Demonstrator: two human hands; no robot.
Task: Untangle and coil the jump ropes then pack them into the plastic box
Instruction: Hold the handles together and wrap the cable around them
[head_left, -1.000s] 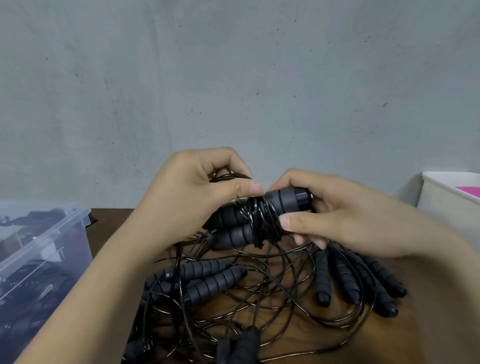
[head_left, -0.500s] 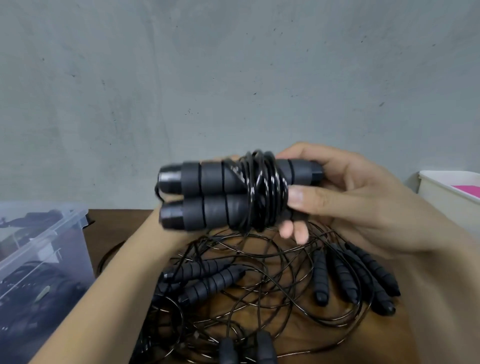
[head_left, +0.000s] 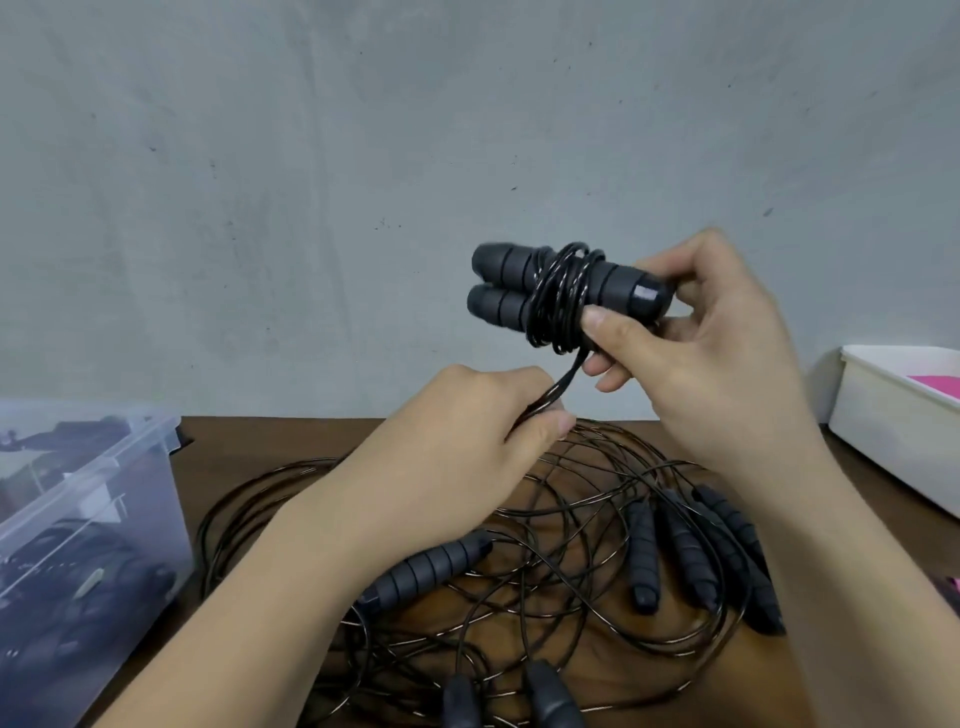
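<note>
My right hand grips a coiled jump rope by the right end of its two dark grey foam handles, held level in the air with black cord wound round the middle. A loose strand of that cord runs down to my left hand, which pinches it just above the table. Below lies a tangle of black jump ropes with several grey handles. The clear plastic box stands at the left edge with dark coiled ropes inside.
The ropes lie on a brown wooden table against a grey wall. A white bin with something pink inside stands at the right edge. Two handle ends poke up at the bottom edge.
The bundle has moved right and up in my right hand. My left hand has let go of the handles, dropped down, and now pinches the loose cord end.
</note>
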